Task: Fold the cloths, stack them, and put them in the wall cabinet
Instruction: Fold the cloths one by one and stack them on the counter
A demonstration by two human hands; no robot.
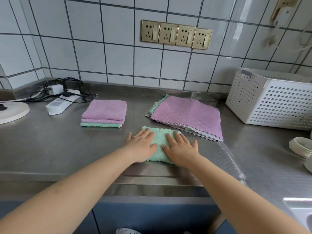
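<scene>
Presently both hands lie flat on a folded green cloth (159, 146) near the front edge of the steel counter (50, 149); left hand (141, 146) covers the cloth's left half, fingers straight and spread, a ring on one finger; right hand (180, 149) covers the right half, fingers likewise straight and pressing down, gripping nothing; thumbs nearly meet over the middle of the cloth.

Folded stack (104, 114) sits behind and to the left, toward the counter's middle; two purple cloths on top of one green, edges squared; well apart from the hands.

Unfolded pile (185, 115) lies behind and to the right, purple cloth uppermost, green and grey edges fanning out beneath; its near corner is just beside the green cloth's far right end; whether they touch, cannot tell.

White perforated basket (270, 102) stands at the right rear of the counter, near the pile; contents not visible.

White power strip (58, 103) with black cables (67, 86) and a plugged adapter rests at the left rear; a round white object (13, 112), cut off by the frame, sits at the left edge.

Stacked pale dishes (300, 147) sit at the right edge.

Four gold wall sockets (176, 34) are set in the tiled wall (101, 48) behind; wall cabinet not in view.
</scene>
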